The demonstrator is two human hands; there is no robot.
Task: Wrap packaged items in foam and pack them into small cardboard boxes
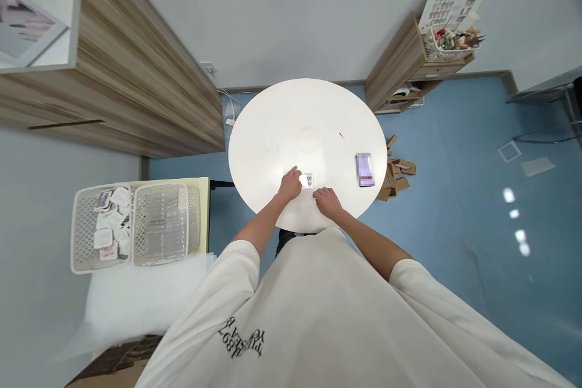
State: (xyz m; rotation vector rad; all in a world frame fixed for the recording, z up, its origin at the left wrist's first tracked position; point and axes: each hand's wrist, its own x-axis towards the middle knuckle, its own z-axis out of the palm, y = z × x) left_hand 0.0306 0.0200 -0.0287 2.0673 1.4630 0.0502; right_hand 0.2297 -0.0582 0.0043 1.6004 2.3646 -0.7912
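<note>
I stand over a round white table (282, 115). My left hand (290, 183) rests near the table's front edge, fingers curled, touching the left side of a small clear packet (308, 180) with a dark mark on it. My right hand (326, 200) lies just right and below the packet, fingers bent onto the tabletop; whether it touches the packet is unclear. A phone (365, 169) with a lit, blurred screen lies flat on the right part of the table, apart from both hands.
Two white mesh baskets sit on a low stand at my left, one (100, 228) with several small packets, the other (161, 224) with clear items. Cardboard pieces (396, 173) lie on the blue floor right of the table. Wooden cabinets (400, 66) line the wall.
</note>
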